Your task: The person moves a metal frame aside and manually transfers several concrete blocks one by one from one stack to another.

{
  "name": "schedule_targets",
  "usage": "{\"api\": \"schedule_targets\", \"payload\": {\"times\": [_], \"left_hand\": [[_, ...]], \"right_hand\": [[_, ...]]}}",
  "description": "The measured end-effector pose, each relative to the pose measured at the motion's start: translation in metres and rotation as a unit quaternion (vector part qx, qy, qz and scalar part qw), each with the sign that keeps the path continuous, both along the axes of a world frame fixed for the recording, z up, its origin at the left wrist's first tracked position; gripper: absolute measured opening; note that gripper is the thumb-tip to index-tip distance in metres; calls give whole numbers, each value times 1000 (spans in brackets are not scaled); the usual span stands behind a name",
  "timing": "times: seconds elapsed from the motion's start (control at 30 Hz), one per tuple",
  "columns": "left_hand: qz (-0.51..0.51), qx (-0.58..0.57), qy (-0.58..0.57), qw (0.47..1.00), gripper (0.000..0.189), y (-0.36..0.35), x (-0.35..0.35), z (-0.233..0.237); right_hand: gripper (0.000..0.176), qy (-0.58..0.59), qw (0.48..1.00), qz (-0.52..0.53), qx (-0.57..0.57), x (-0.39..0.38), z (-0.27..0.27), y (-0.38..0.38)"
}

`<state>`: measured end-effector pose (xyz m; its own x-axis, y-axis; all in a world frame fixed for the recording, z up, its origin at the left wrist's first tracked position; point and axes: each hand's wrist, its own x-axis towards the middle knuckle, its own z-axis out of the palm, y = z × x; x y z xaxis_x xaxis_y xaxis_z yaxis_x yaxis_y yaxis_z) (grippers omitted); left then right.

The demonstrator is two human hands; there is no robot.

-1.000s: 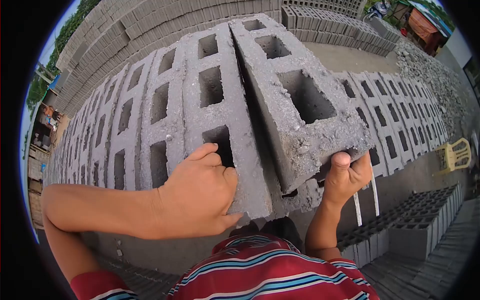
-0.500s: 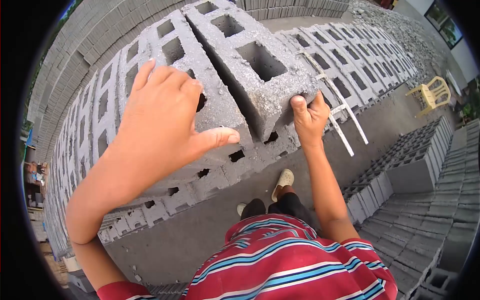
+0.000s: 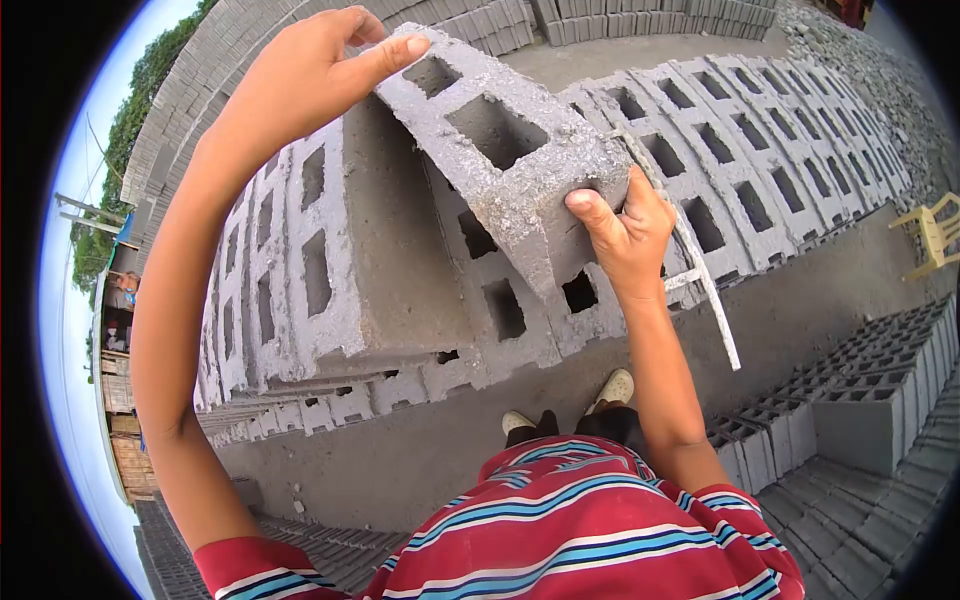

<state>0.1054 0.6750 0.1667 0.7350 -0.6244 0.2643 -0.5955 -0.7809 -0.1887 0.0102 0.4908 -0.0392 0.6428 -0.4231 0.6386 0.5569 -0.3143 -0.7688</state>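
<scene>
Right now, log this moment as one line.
held block: over stacked blocks | left hand: at far end | right hand: gripping near end

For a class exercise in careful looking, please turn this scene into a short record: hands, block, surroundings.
Left hand: at the block's far end; finger contact partly hidden
Right hand: gripping the near end
Hollow block: gray, rough, tilted
Stacked blocks, left side: one broad bare face showing
Stacked blocks, right side: holes facing up
White frame: beside the right hand
Chair: yellow, far right
</scene>
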Motion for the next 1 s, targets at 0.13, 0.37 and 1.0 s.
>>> {"api": "schedule_targets", "payload": {"times": [0.13,0.37,1.0], "left_hand": [[61,-4,38,997,63,-1,60,-8],[121,-9,98,988,63,50,213,-63],[-301,93,202,927,61,-84,-28,-36]], "right_hand": [[56,15,997,48,49,3,-16,-17],[66,41,994,82,56,-8,-24,-14],[50,146,981,-51,-119,-31,-59,-15]]}}
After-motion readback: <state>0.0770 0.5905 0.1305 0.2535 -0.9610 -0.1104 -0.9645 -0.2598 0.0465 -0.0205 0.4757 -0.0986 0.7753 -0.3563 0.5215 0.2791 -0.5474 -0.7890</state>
